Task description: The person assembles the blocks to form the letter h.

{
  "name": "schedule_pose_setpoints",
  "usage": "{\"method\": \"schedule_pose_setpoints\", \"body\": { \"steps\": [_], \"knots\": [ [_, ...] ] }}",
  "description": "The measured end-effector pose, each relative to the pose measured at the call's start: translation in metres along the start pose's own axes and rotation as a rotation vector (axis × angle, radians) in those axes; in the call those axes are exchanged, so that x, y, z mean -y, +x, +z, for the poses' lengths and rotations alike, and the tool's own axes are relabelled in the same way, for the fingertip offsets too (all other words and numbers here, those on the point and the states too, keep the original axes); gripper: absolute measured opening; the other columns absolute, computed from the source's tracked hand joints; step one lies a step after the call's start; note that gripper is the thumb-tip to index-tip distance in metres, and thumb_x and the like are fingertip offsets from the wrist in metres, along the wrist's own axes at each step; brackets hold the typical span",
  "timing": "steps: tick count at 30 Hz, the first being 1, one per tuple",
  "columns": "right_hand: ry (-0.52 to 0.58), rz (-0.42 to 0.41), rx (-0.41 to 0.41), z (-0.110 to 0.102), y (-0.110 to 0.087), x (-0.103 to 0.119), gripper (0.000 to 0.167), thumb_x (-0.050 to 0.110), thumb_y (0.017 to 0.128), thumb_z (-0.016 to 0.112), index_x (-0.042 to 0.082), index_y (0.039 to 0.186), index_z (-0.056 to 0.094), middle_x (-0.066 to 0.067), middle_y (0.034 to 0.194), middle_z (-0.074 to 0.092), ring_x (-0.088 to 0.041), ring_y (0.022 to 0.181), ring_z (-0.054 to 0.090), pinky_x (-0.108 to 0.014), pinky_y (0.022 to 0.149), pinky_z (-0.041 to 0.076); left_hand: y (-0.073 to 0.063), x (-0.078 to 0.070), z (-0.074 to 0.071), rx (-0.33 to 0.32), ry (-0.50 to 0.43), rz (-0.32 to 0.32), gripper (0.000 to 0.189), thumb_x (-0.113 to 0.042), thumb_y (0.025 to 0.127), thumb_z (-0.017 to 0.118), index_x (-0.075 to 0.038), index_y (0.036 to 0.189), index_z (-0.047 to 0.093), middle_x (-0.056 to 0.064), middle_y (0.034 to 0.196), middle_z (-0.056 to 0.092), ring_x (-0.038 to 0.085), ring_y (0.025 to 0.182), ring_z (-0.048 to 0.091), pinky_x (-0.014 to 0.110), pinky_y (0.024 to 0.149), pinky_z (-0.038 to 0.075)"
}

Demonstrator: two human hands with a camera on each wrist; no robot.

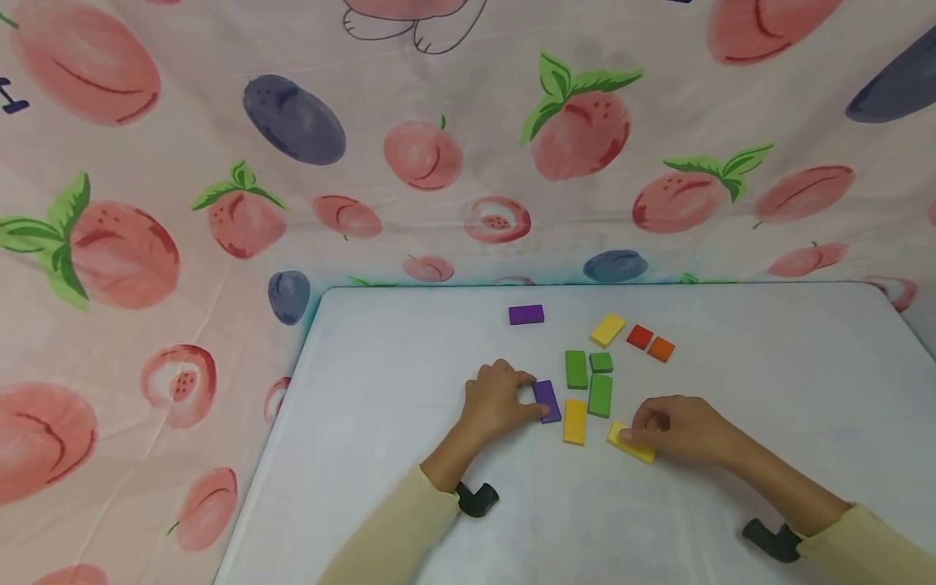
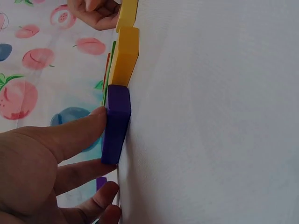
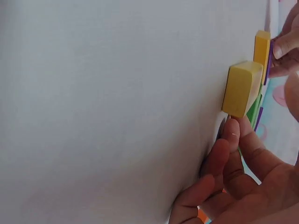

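Observation:
With thumb and index finger, my left hand [image 1: 499, 400] pinches a purple block [image 1: 547, 401] by its two ends as it lies on the white table. In the left wrist view this purple block [image 2: 116, 123] lines up close to an amber block [image 2: 125, 56]. On the other side, my right hand [image 1: 682, 429] grips a pale yellow block [image 1: 621, 439] by its right end, the thumb along its near side. The right wrist view shows fingertips at the end of that yellow block [image 3: 240, 89]. Between the hands lies the amber block [image 1: 574, 422].
Beyond the amber block are two long green blocks [image 1: 576, 370] and a small green block [image 1: 601, 362]. Farther back lie a yellow block [image 1: 608, 330], a red block [image 1: 639, 337], an orange block [image 1: 661, 349] and another purple block [image 1: 526, 314]. A fruit-print cloth [image 1: 497, 97] hangs behind the table [image 1: 395, 341].

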State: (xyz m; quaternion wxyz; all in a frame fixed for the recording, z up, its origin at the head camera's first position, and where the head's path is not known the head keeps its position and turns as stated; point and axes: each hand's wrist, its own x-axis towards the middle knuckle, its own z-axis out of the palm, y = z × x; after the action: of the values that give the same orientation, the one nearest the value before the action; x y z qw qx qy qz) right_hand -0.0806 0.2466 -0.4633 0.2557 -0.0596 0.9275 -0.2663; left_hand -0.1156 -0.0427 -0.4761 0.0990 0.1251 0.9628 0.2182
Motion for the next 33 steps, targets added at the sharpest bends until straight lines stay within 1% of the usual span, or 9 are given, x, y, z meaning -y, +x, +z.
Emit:
{"method": "schedule_pose_setpoints", "body": {
  "steps": [5,11,14,18,22,26,28,30,33],
  "knots": [
    [-0.016,-0.014,-0.019,0.002,-0.001,0.0,0.042,0.049,0.074,0.088,0.018,0.097,0.073,0.003,0.084,0.061,-0.018,0.084,0.052,-0.031,0.068,0.045,0.001,-0.002,0.001,-0.01,0.004,0.005,0.05,-0.048,0.081,0.084,-0.02,0.122,0.076,0.003,0.107,0.064,0.02,0.097,0.053,0.039,0.076,0.043],
    [-0.015,-0.06,-0.051,0.004,-0.003,0.001,0.033,0.04,0.072,0.091,0.021,0.093,0.073,0.004,0.079,0.059,-0.017,0.08,0.05,-0.028,0.064,0.041,-0.001,-0.004,0.001,-0.008,-0.053,0.022,0.047,-0.042,0.081,0.086,-0.017,0.12,0.074,0.002,0.109,0.064,0.018,0.101,0.056,0.04,0.083,0.05],
    [-0.013,-0.063,-0.045,0.002,-0.002,0.003,0.032,0.037,0.072,0.092,0.022,0.09,0.07,0.004,0.078,0.058,-0.017,0.08,0.051,-0.026,0.064,0.042,-0.001,-0.002,0.002,-0.009,-0.155,0.058,0.04,-0.032,0.083,0.086,-0.014,0.114,0.07,0.001,0.102,0.067,0.015,0.092,0.058,0.031,0.08,0.052],
    [0.019,-0.074,-0.016,-0.002,-0.001,0.003,0.038,0.036,0.072,0.092,0.02,0.096,0.066,0.003,0.082,0.06,-0.017,0.083,0.053,-0.026,0.067,0.048,-0.003,0.003,0.002,-0.017,-0.364,0.086,0.025,-0.019,0.089,0.08,-0.012,0.107,0.064,0.0,0.091,0.071,0.008,0.079,0.061,0.021,0.071,0.052],
    [0.096,-0.095,0.025,-0.009,0.004,0.004,0.046,0.037,0.077,0.089,0.021,0.114,0.068,0.001,0.091,0.062,-0.019,0.09,0.054,-0.027,0.072,0.051,-0.008,0.016,-0.001,0.0,-0.537,0.026,0.018,-0.021,0.093,0.073,-0.014,0.107,0.063,-0.001,0.093,0.072,0.007,0.078,0.066,0.024,0.072,0.055],
    [0.24,-0.117,0.039,-0.016,0.013,0.013,0.059,0.037,0.083,0.085,0.023,0.136,0.063,-0.005,0.102,0.06,-0.022,0.097,0.056,-0.03,0.078,0.053,-0.011,0.036,-0.008,0.083,-0.763,-0.063,0.021,-0.019,0.096,0.07,-0.01,0.113,0.061,0.007,0.102,0.07,0.014,0.081,0.073,0.031,0.074,0.062],
    [0.316,-0.123,0.028,-0.017,0.02,0.02,0.061,0.036,0.086,0.082,0.024,0.141,0.059,-0.007,0.104,0.058,-0.024,0.097,0.058,-0.032,0.078,0.055,-0.013,0.045,-0.011,0.118,-0.855,-0.095,0.022,-0.015,0.097,0.068,-0.007,0.115,0.059,0.013,0.106,0.068,0.019,0.082,0.075,0.034,0.074,0.064],
    [0.376,-0.124,0.01,-0.017,0.026,0.029,0.058,0.035,0.089,0.079,0.023,0.142,0.058,-0.01,0.103,0.055,-0.025,0.096,0.058,-0.033,0.078,0.055,-0.014,0.052,-0.012,0.138,-0.906,-0.112,0.023,-0.014,0.098,0.068,-0.004,0.116,0.058,0.016,0.109,0.066,0.021,0.084,0.075,0.035,0.074,0.064],
    [0.422,-0.108,-0.025,-0.014,0.037,0.043,0.054,0.037,0.091,0.078,0.021,0.139,0.06,-0.01,0.102,0.057,-0.024,0.098,0.058,-0.033,0.077,0.056,-0.015,0.057,-0.013,0.143,-0.901,-0.11,0.024,-0.015,0.098,0.068,-0.003,0.116,0.058,0.017,0.108,0.065,0.021,0.083,0.074,0.035,0.074,0.064]
  ]
}}
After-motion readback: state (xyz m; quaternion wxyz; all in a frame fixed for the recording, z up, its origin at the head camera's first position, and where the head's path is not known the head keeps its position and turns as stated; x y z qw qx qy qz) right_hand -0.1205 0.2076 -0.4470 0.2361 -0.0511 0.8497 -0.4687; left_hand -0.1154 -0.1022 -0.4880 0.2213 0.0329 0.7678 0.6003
